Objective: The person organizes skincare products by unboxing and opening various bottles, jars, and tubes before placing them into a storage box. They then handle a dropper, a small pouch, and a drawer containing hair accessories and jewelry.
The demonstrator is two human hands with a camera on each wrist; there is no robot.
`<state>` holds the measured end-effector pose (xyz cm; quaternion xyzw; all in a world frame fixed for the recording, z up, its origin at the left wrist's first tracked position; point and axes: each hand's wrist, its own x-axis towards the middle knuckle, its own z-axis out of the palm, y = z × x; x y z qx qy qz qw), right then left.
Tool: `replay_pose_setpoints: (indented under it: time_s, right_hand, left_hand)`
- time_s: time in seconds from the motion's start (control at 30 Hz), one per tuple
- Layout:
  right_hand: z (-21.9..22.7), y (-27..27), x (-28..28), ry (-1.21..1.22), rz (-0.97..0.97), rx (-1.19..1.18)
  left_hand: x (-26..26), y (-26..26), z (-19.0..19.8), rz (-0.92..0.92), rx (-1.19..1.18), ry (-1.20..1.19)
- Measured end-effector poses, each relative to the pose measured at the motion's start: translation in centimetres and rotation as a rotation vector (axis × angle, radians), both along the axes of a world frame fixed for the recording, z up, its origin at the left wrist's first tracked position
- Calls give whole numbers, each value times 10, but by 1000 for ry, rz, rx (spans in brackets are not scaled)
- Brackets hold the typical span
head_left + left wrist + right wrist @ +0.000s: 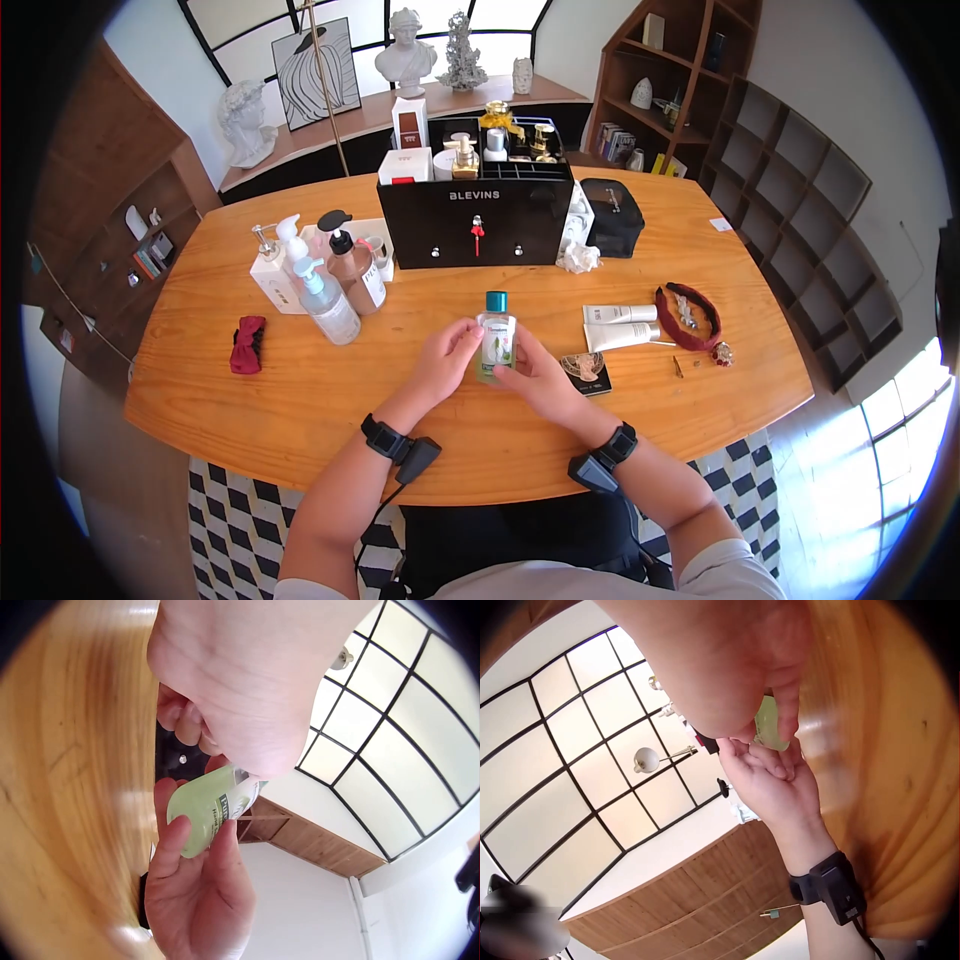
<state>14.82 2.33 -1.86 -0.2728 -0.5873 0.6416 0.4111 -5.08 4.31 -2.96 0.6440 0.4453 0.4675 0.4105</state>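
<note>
A small, clear green hand sanitizer bottle [497, 340] with a teal cap is held upright over the middle of the table, its label towards the head camera. My left hand [450, 358] grips its left side, thumb against the label's edge. From the other side my right hand [543, 380] holds the lower part, with its thumb across the front. In the left wrist view, green gel fills the bottle [196, 814], and the right hand's fingers [174, 838] pinch its base end. The right hand hides most of the bottle [769, 724] in the right wrist view.
Behind the hands stands a black cosmetics organizer [478, 225] full of bottles and boxes. Pump bottles [328, 305] and a red bow [247, 345] are at left. On the right lie white tubes [620, 328], a dark red headband [690, 312], a black card [588, 375] and a black pouch [612, 218].
</note>
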Motion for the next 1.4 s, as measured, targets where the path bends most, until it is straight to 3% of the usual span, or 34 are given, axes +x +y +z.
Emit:
replay_pose_setpoints:
  time_s: [0.27,0.9,1.2,1.4]
  right_hand:
    - [12,-12,3,-5,-60,-72]
    - [4,0,10,142,-22,-236]
    - [13,-1,13,412,294,-567]
    - [12,-2,13,449,352,-610]
  left_hand:
    - [6,-11,15,-135,-83,-55]
    - [6,-16,24,-147,-126,-145]
    - [7,-16,23,-144,-130,-198]
    - [6,-14,18,-134,-138,-201]
